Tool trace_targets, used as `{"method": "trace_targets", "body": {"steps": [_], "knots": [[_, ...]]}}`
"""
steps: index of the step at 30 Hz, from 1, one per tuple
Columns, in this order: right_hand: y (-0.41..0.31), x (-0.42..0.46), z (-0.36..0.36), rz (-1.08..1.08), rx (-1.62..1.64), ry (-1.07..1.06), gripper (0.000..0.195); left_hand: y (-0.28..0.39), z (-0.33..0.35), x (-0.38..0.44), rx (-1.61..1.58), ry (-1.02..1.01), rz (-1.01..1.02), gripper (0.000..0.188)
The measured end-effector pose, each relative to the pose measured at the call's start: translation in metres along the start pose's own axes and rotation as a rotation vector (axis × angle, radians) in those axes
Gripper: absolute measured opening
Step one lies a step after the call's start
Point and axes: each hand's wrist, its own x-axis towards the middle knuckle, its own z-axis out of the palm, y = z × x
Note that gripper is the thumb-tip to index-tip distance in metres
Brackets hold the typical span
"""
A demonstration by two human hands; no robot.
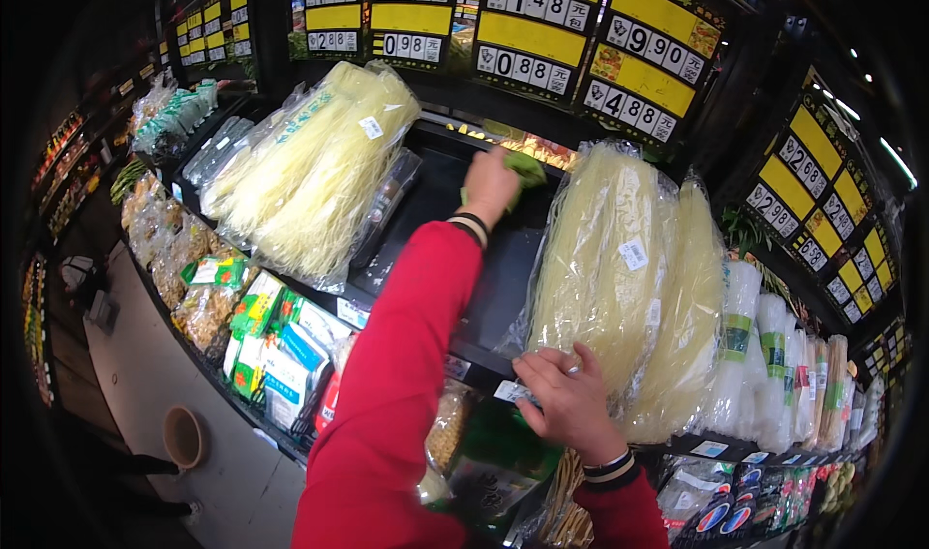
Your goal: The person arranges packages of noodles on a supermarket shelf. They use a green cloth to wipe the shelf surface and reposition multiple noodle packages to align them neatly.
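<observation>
My left hand (490, 185) reaches to the back of a black shelf tray (501, 288) and grips a crumpled green cloth (525, 170). The cloth is partly hidden behind the fingers. My right hand (562, 393) is at the tray's front edge, by a price label (517, 392), with its fingers apart and nothing held. It is beside the lower end of a clear plastic bag of pale dried noodles (595, 259); whether it touches the bag I cannot tell. A similar large bag of noodles (319, 164) lies left of the tray's bare section.
White and brown noodle bundles (740, 338) line the shelf at right. Bagged dried goods (196, 309) and green-white packets (254, 324) fill the lower left. Price boards (537, 34) stand behind the shelf. A brown round container (185, 436) is down at the left.
</observation>
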Motion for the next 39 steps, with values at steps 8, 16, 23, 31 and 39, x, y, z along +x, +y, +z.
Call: {"method": "trace_targets", "body": {"steps": [8,16,23,31,39], "knots": [[-0.002,0.001,0.002,-0.021,0.046,-0.017,0.041,-0.07,-0.019,0.077,0.347,-0.014,-0.085,0.04],[0.002,0.0,0.003,-0.003,0.055,-0.004,0.04,0.012,0.051,0.027,0.083,-0.323,0.44,0.023],[0.005,-0.001,0.005,0.008,0.07,0.035,0.038,0.023,0.026,0.004,-0.083,-0.382,0.297,0.037],[0.001,0.001,0.007,0.006,0.123,0.101,0.037,-0.041,-0.026,0.009,0.645,-0.192,-0.2,0.059],[0.001,0.003,0.009,0.005,0.093,0.062,0.038,-0.021,-0.01,-0.009,0.513,-0.549,0.262,0.05]]}}
